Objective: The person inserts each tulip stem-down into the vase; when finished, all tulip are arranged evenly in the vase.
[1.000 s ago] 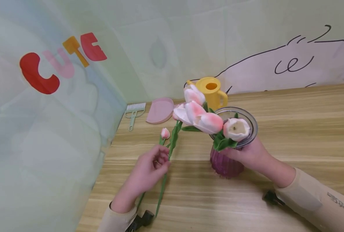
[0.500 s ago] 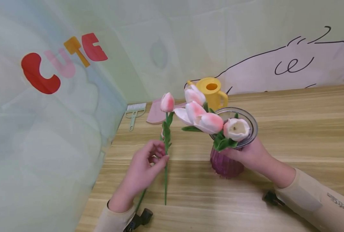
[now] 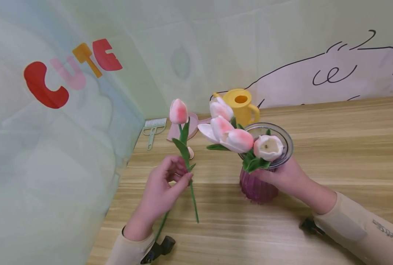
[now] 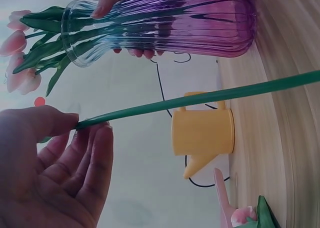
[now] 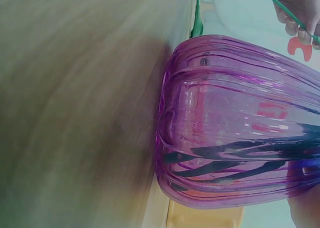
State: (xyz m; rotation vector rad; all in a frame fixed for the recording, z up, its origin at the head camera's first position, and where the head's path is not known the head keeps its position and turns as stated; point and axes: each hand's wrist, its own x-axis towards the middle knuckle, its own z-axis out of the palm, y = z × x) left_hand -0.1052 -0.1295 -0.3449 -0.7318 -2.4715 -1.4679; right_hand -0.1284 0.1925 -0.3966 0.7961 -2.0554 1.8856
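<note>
My left hand pinches a pink tulip by its stem, bloom up, above the desk. My right hand wraps the purple glass vase of tulips standing on the desk, just right of the held stem.

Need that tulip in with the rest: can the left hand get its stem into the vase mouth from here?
Probably yes. The left hand pinches the tulip clear of the table; the vase mouth is open on its far side, though four blooms crowd the near rim.
</note>
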